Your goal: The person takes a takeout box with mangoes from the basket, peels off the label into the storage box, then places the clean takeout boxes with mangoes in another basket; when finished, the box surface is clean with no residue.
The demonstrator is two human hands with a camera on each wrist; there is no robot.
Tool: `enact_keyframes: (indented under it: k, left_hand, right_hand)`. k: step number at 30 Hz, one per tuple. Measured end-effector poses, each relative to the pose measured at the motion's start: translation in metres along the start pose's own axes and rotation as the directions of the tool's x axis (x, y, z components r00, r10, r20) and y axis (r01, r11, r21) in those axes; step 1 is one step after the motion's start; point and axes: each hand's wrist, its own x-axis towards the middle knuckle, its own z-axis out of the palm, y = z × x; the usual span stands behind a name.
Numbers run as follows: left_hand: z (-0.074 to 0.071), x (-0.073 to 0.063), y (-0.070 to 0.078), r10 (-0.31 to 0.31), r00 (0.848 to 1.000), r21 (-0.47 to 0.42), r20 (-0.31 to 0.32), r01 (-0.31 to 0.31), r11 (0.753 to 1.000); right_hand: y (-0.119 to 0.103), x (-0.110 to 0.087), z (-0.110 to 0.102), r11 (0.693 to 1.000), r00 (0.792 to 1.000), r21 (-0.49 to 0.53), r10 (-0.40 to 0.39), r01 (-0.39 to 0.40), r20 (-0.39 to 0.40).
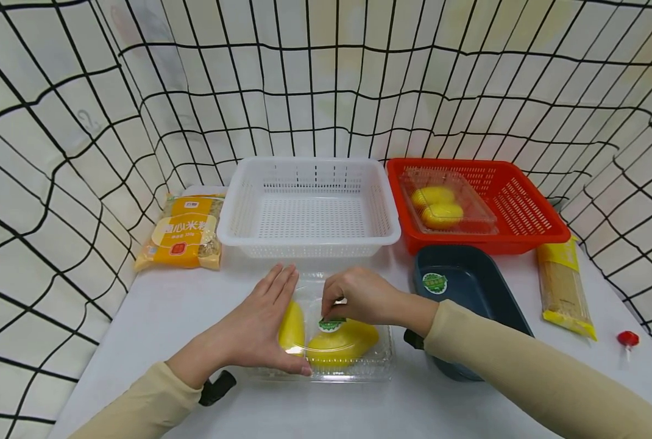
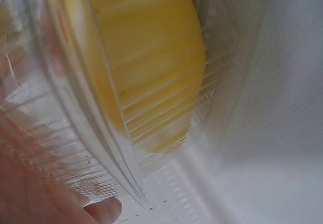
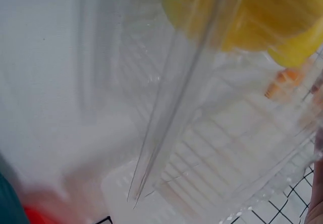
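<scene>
A clear plastic clamshell box (image 1: 353, 373) lies on the white table in front of me, with yellow fruit (image 1: 341, 349) inside. My left hand (image 1: 251, 329) rests along the box's left side, its fingers straight and the thumb stretched along the near edge. A round green-and-white sticker (image 1: 330, 327) is on the lid. Thumb and fingertips of my right hand (image 1: 361, 297) pinch the sticker's far edge. Through the ribbed plastic, the left wrist view shows a large yellow fruit (image 2: 151, 57). Blurred box walls and yellow fruit (image 3: 262, 12) fill much of the right wrist view.
Behind the box stands a white basket (image 1: 309, 244). A red basket (image 1: 529, 241) holds another clear box (image 1: 468, 207) of yellow fruit. To the right are a dark blue tray (image 1: 482, 296) with a green sticker, a noodle pack (image 1: 564, 286) and a red lollipop (image 1: 627, 339). An orange food bag (image 1: 186, 231) lies left.
</scene>
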Motion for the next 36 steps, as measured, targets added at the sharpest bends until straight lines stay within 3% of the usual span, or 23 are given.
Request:
enact_keyframes:
  k: [25, 36]
  left_hand:
    - [0.002, 0.000, 0.001, 0.023, 0.999, 0.029, -0.035, -0.022, 0.999]
    - [0.002, 0.000, 0.001, 0.028, 0.999, 0.034, -0.045, -0.027, 0.999]
  right_hand:
    - [0.020, -0.052, -0.028, 0.992, 0.992, 0.126, 0.000, 0.015, -0.123]
    - [0.030, -0.075, -0.055, 0.978, 0.984, 0.190, 0.111, -0.083, -0.141]
